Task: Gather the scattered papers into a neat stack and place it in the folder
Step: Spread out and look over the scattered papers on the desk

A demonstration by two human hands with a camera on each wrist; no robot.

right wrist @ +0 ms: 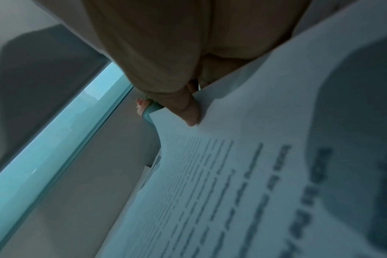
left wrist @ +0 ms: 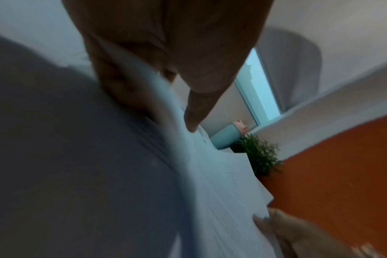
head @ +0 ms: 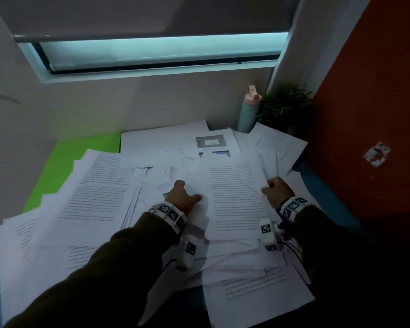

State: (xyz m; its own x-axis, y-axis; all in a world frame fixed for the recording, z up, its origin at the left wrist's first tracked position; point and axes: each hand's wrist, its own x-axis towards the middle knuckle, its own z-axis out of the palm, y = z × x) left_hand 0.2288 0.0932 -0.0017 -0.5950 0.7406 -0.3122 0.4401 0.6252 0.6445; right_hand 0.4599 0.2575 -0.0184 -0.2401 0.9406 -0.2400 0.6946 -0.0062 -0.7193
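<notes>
White printed sheet (head: 234,197) pinched by your left hand (head: 184,197) and right hand (head: 278,191) | still gathering | next: drop it onto the pile at 9 o'clock (head: 100,190), square edges

The blue tabletop (head: 322,183) carries scattered papers (head: 100,185), a green folder (head: 57,166), a water bottle (head: 247,114) and a potted plant (head: 284,105).

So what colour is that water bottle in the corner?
The bottle is pale teal with a pink lid, clearest in the head view.
</notes>
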